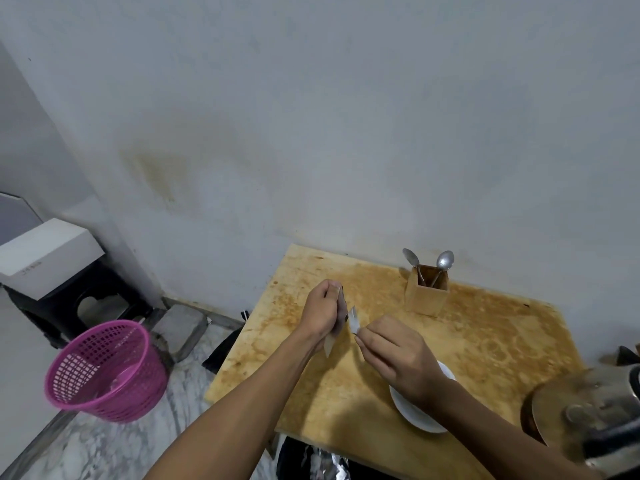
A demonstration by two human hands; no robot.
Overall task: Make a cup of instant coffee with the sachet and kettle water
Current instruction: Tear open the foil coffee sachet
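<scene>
Both hands pinch the sachet (pixel 337 327): left hand (pixel 322 315) clamps its body, right hand (pixel 398 355) its torn strip, just beside the white cup (pixel 415 415). A hard tear could scatter powder onto the counter (pixel 485 334).

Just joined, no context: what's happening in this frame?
A person is tearing open a coffee sachet above the stained wooden table. The left hand grips the sachet body while the right hand pinches the torn strip and pulls it aside. Under the right wrist sits a white dish; any cup is hidden. A metal kettle stands at the right edge, and a wooden holder with two spoons is at the back.
</scene>
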